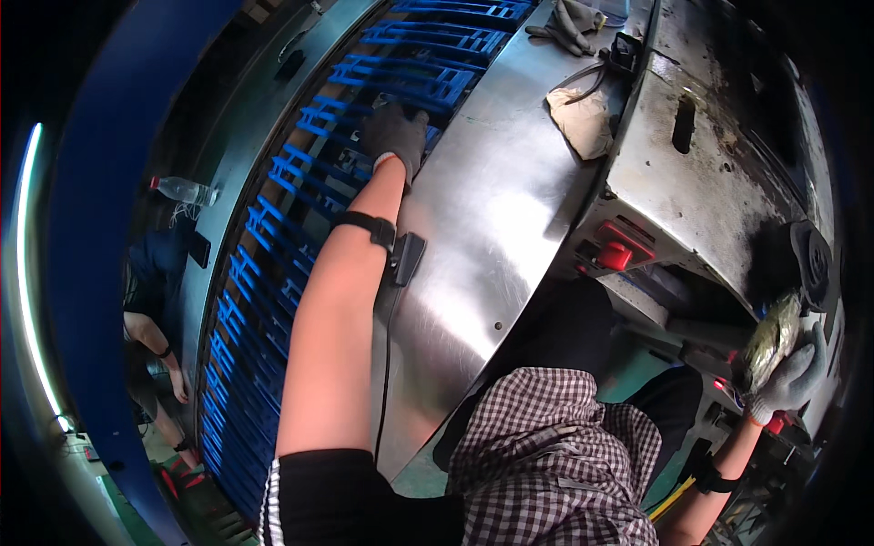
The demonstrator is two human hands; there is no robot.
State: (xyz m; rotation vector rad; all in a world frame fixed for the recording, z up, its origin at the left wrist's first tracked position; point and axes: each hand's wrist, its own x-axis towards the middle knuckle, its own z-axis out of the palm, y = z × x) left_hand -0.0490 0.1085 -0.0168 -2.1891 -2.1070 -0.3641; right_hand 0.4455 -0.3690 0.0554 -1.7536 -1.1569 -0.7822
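Note:
My left hand, in a grey glove, reaches out over a long row of blue slatted bars. Its back faces up, and the fingertips go down among the bars, so whatever they touch is hidden. Small pale parts lie between the bars beside that hand. Far to the right, my right hand wears a light grey glove. It grips a shiny, yellow-green, film-like bundle, with the thumb along one side. The bundle is beside a dark rolled thing at the machine's edge.
A bare metal tabletop runs alongside the bars. Gloves, a beige cloth and a worn metal machine with a red switch are at right. Across the bars are a bottle and another person's arms.

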